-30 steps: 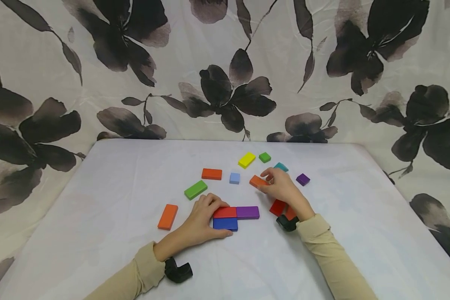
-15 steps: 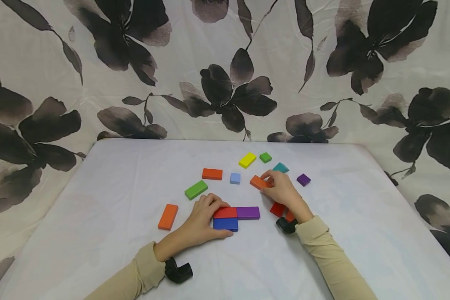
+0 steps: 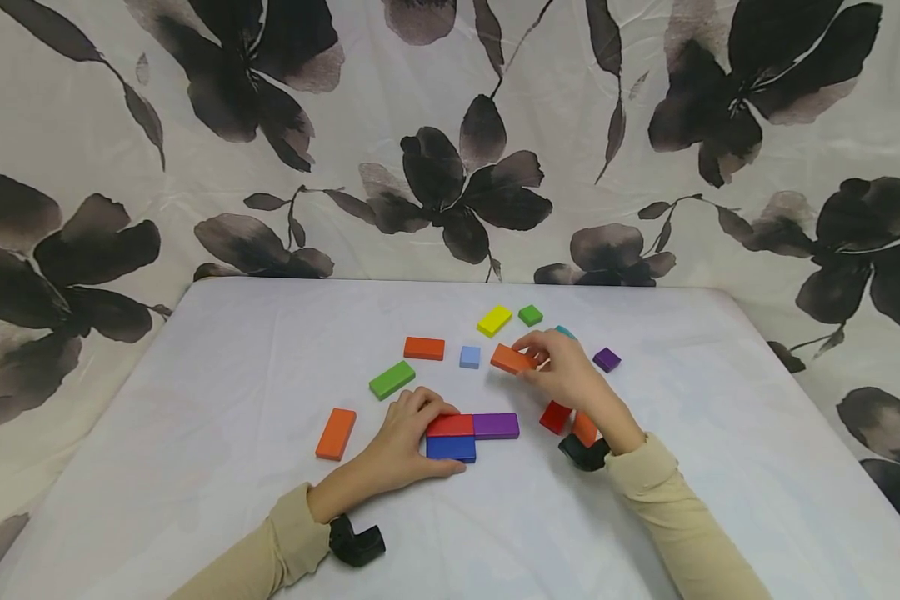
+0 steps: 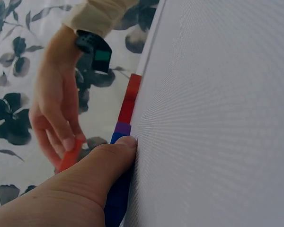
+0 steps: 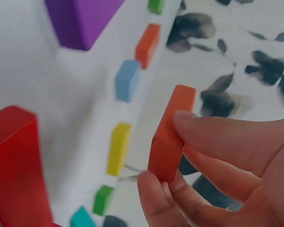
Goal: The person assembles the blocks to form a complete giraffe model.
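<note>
My right hand [image 3: 566, 367] pinches an orange rectangular block [image 3: 513, 358] between thumb and fingers. In the right wrist view that orange block [image 5: 172, 135] is held up off the table. My left hand [image 3: 401, 437] spans a red block [image 3: 451, 426] and a blue block [image 3: 451, 449], its thumb along the blue block's near side and its fingers at the red block's far side. The red lies against the blue, and a purple block [image 3: 497, 426] touches the red one's right end. In the left wrist view the thumb [image 4: 111, 158] presses on the blue block.
Loose blocks lie on the white table [image 3: 232, 367]: orange [image 3: 336, 433], green [image 3: 392, 380], orange-red [image 3: 424, 348], light blue [image 3: 469, 357], yellow [image 3: 494, 321], small green [image 3: 530, 315], dark purple [image 3: 607, 359]. Red [image 3: 555, 417] and orange [image 3: 585, 428] blocks lie near the right wrist.
My right hand has lifted the orange block off the table and moved it slightly left and up. The left hand stays in place on the red and blue blocks.
</note>
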Demonstrator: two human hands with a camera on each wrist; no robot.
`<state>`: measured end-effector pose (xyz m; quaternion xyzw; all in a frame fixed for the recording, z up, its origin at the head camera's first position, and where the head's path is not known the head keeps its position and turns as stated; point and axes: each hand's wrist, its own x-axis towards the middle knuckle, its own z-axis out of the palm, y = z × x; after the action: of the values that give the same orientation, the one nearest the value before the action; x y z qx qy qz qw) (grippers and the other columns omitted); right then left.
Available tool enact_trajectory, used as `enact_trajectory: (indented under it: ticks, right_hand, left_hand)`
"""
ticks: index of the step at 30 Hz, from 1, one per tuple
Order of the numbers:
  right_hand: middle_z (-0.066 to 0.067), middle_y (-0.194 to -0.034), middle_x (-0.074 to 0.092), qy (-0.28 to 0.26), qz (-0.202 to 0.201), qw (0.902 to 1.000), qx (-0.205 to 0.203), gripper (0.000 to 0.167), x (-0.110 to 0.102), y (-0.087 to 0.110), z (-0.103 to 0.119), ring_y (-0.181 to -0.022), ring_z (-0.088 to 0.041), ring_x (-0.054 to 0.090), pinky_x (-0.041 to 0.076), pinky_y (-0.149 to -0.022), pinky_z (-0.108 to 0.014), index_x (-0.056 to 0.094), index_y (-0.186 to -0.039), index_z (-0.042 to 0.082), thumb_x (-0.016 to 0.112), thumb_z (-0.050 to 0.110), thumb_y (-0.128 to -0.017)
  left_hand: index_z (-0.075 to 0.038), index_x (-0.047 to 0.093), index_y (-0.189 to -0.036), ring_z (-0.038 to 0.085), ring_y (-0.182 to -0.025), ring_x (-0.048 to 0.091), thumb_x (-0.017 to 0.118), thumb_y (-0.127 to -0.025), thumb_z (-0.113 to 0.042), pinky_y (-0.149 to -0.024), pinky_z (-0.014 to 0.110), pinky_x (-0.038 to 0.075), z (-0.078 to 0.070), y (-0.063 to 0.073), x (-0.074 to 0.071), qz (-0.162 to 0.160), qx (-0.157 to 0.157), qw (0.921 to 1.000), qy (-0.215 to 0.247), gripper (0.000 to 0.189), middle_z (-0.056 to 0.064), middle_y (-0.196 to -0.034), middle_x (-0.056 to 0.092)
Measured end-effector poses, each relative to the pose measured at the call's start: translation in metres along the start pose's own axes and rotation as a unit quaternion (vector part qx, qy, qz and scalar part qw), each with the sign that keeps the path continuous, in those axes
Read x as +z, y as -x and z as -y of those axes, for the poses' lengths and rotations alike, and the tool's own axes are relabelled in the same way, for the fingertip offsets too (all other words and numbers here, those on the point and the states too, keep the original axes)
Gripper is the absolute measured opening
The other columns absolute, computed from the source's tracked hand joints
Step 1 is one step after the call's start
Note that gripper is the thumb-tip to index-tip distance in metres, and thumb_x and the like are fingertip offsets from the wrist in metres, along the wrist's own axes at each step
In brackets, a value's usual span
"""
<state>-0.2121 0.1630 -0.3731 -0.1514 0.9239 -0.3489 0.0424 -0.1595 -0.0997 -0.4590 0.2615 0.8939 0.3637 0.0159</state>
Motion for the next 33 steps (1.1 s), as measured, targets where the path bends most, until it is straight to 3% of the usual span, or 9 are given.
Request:
enact_trajectory:
  ticks: [7, 11, 23, 33]
  right_hand:
    - [-0.01, -0.109, 0.065, -0.011, 0.021, 0.9962, -0.084, 0.032, -0.002, 0.022, 0.016, -0.097, -0.026, 0.058, 0.053, -0.085, -0.044, 0.067, -0.117, 0.002, 0.072, -0.002, -0.085]
    - [-0.004, -0.106, 0.064, -0.002, 0.035, 0.9935, -0.109, 0.032, 0.002, 0.036, 0.021, -0.096, -0.022, 0.059, 0.053, -0.084, -0.042, 0.068, -0.116, 0.004, 0.072, -0.003, -0.085]
    - [0.003, -0.1, 0.059, 0.042, 0.088, 0.989, -0.111, 0.031, 0.027, 0.072, 0.017, -0.093, -0.016, 0.055, 0.052, -0.08, -0.034, 0.069, -0.113, 0.011, 0.074, 0.0, -0.085]
    - [0.002, -0.093, 0.05, 0.054, 0.098, 0.989, -0.097, 0.03, 0.045, 0.082, 0.011, -0.089, -0.016, 0.052, 0.05, -0.076, -0.027, 0.07, -0.11, 0.011, 0.075, -0.002, -0.083]
  left_hand:
    - [-0.022, 0.061, -0.124, 0.015, -0.111, 0.039, 0.086, -0.074, -0.042, -0.089, 0.04, 0.036, 0.002, 0.001, 0.0, -0.007, 0.015, 0.9999, -0.003, 0.059, -0.005, -0.118, 0.047]
    - [-0.022, 0.061, -0.123, 0.015, -0.109, 0.039, 0.086, -0.074, -0.042, -0.088, 0.04, 0.036, 0.002, 0.002, 0.0, -0.01, 0.024, 0.9996, -0.005, 0.059, -0.005, -0.117, 0.047]
    - [-0.021, 0.061, -0.124, 0.016, -0.11, 0.039, 0.085, -0.075, -0.041, -0.09, 0.041, 0.035, 0.002, 0.003, -0.002, -0.007, 0.033, 0.9994, -0.004, 0.058, -0.004, -0.118, 0.048]
    - [-0.021, 0.061, -0.124, 0.015, -0.112, 0.039, 0.086, -0.075, -0.04, -0.091, 0.041, 0.036, 0.002, 0.003, -0.001, -0.008, 0.029, 0.9995, -0.006, 0.058, -0.004, -0.118, 0.048]
